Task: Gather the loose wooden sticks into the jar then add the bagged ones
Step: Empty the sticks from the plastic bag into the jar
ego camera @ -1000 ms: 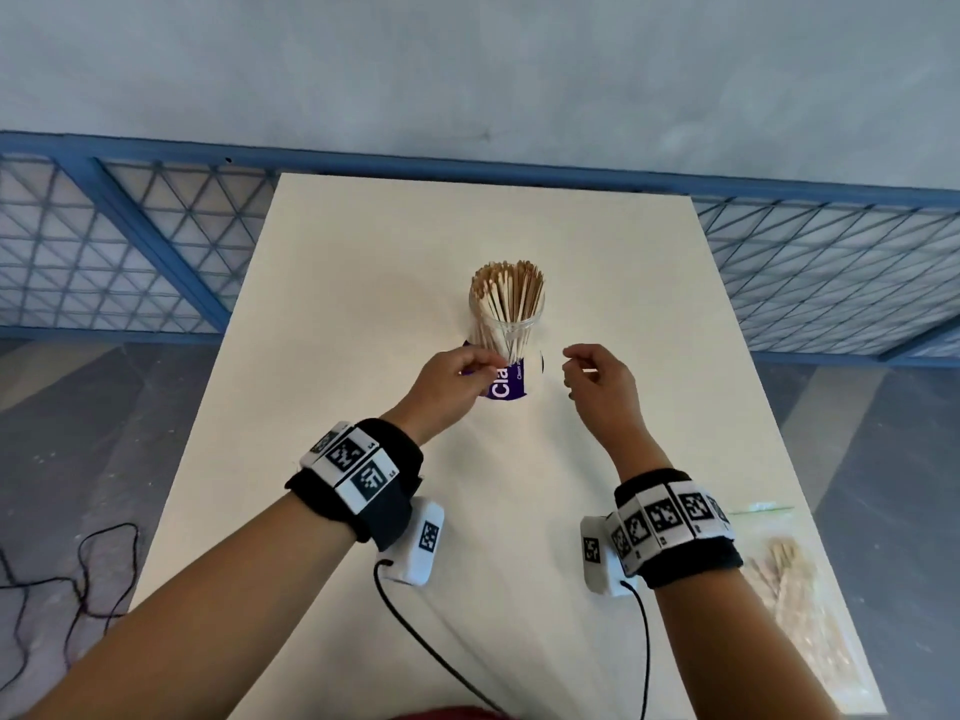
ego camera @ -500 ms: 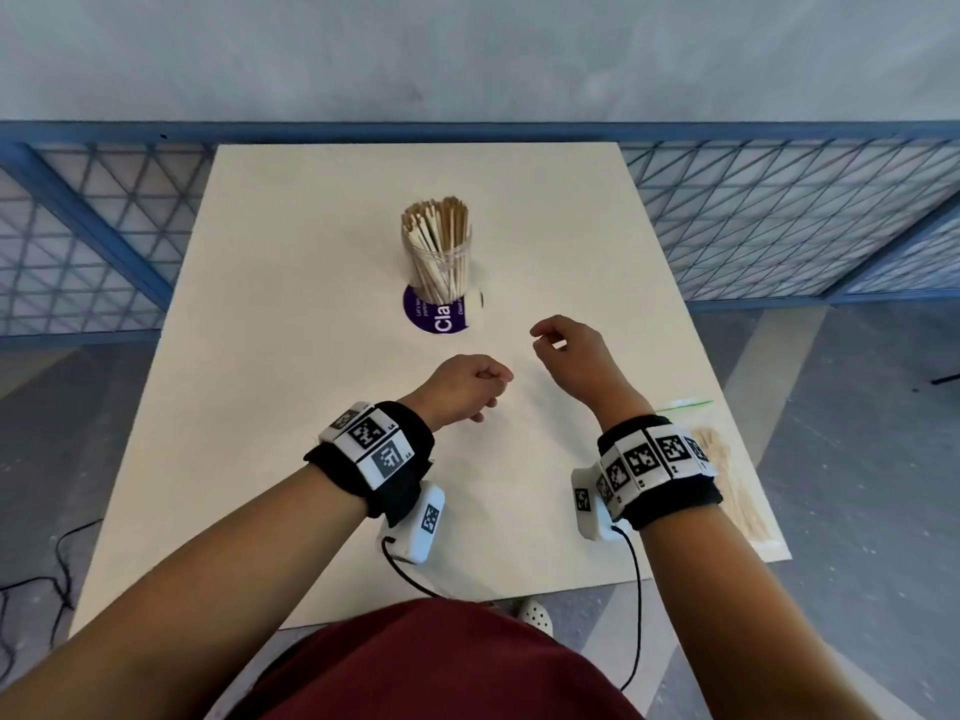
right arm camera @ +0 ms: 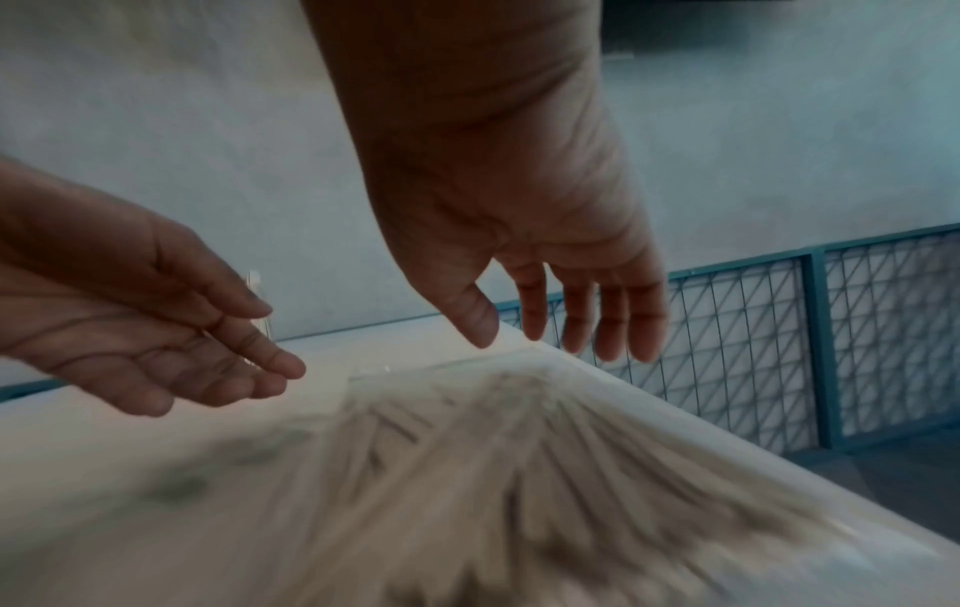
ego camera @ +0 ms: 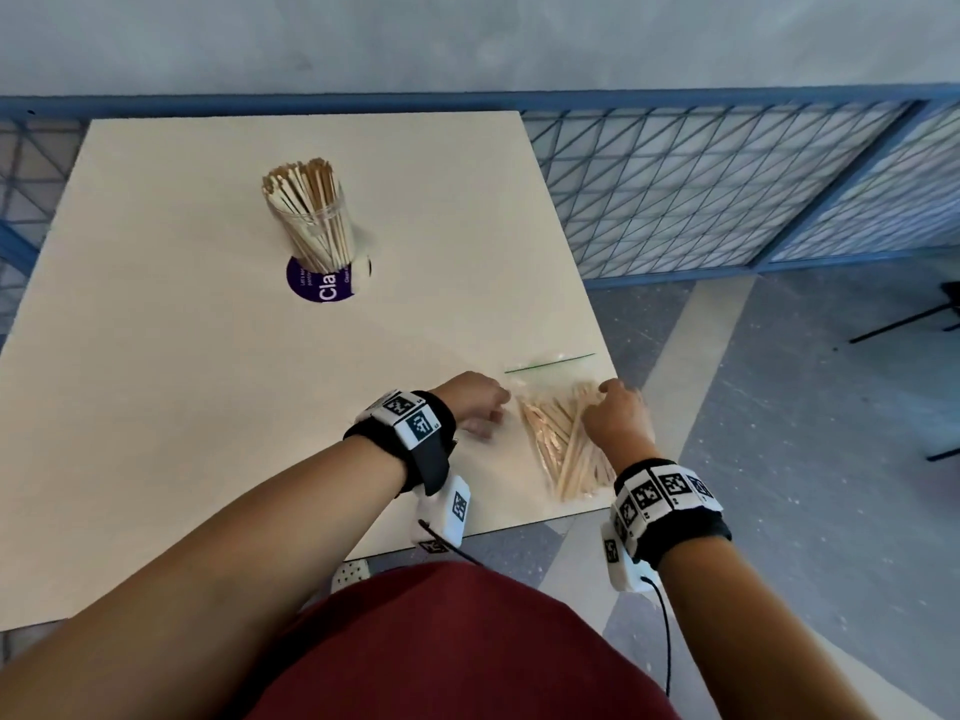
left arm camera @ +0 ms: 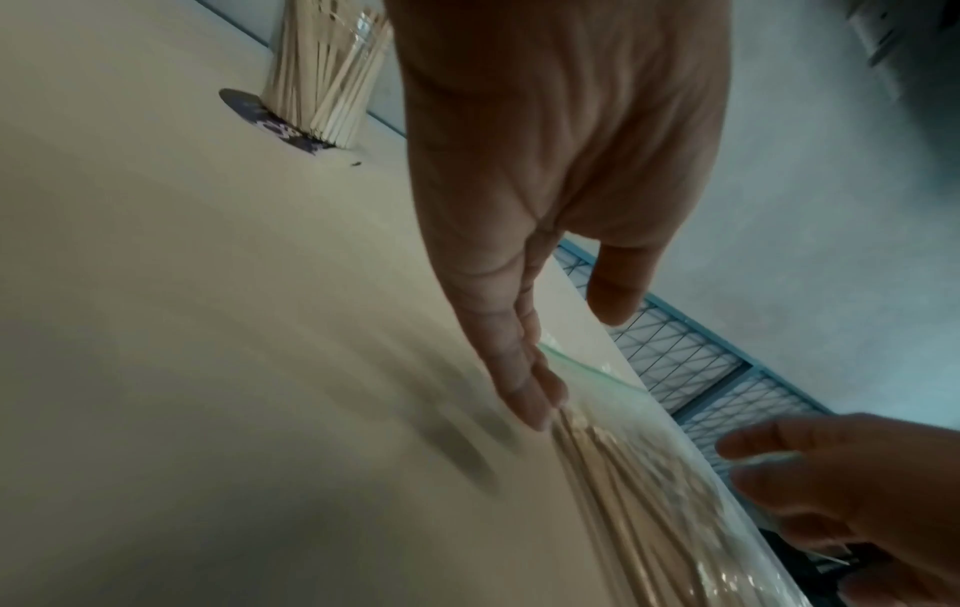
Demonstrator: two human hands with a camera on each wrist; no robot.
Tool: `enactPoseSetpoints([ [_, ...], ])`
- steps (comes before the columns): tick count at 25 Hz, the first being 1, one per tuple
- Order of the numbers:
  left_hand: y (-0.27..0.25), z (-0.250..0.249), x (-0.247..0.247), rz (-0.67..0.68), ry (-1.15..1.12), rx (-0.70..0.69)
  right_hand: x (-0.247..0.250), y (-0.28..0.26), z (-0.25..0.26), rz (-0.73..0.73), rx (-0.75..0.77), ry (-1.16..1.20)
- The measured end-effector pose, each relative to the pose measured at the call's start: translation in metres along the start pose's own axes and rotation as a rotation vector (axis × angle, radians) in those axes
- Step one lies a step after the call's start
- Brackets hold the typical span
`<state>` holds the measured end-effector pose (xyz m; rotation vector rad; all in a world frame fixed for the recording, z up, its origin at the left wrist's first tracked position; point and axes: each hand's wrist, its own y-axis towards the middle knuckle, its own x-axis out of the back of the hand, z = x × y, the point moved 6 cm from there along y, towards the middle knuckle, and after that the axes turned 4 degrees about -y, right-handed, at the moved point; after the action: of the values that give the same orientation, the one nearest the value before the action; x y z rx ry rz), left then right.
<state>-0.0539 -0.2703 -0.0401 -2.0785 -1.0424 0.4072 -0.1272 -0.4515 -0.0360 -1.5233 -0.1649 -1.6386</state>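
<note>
A clear jar (ego camera: 311, 220) packed with upright wooden sticks stands on a purple round sticker (ego camera: 317, 288) far back on the table. A clear zip bag of wooden sticks (ego camera: 556, 439) lies flat at the table's front right corner. My left hand (ego camera: 485, 407) is at the bag's left edge, its fingers (left arm camera: 530, 394) straight with the tips down by the plastic. My right hand (ego camera: 610, 394) hovers over the bag's right side, its fingers (right arm camera: 597, 320) hanging relaxed. The bag (right arm camera: 493, 472) is blurred in the right wrist view. Neither hand holds anything.
The cream table (ego camera: 208, 407) ends just right of the bag and just in front of it. A blue mesh railing (ego camera: 701, 189) runs behind and to the right. A grey floor lies below the table's right edge.
Both hands left the jar and came back and right to the bag at the front corner. The fists have loosened into open hands. The view has swung right.
</note>
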Motion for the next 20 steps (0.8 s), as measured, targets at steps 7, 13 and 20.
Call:
enactPoseSetpoints([
  [7,0.017,0.017,-0.046,0.046,0.017,0.081,-0.024,0.012,-0.039,0.135,-0.039,0.127],
  [13,0.013,0.002,-0.039,0.071,-0.137,-0.097,-0.014,-0.005,-0.009,0.401,0.191,0.736],
  [20,-0.035,-0.049,0.034,-0.095,-0.04,-0.544,0.074,-0.049,0.077,-0.35,0.586,0.512],
])
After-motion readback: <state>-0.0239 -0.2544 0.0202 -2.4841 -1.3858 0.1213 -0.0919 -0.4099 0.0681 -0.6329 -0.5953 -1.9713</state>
